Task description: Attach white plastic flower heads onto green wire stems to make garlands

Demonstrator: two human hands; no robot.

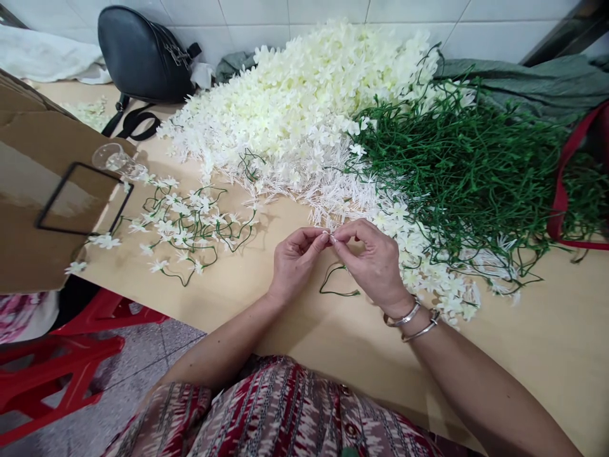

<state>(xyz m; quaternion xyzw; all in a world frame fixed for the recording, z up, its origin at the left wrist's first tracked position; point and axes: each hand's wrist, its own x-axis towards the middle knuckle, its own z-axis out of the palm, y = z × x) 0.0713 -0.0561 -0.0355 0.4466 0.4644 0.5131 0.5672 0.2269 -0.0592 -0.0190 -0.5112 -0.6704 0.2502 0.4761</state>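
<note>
My left hand (299,257) and my right hand (373,263) meet fingertip to fingertip above the table. Both pinch a small white artificial flower piece (329,233), mostly covered by the fingers. Below the hands a single green plastic stem (339,292) loops on the tabletop; whether it joins the piece I cannot tell. Beyond my fingers rises a big heap of white and cream artificial flower petals (304,95), with thin white stamen pieces (328,184) along its front. Green plastic stems (466,158) lie piled to the right. Left of my hands are several flowers on stems (190,219).
A cardboard box (52,165) with a black rectangular frame (71,228) stands at the left. Near it lies a clear plastic cup (117,158). A black bag (143,57) leans on the tiled wall. A red strap (564,184) hangs right; red stools (61,368) stand below left.
</note>
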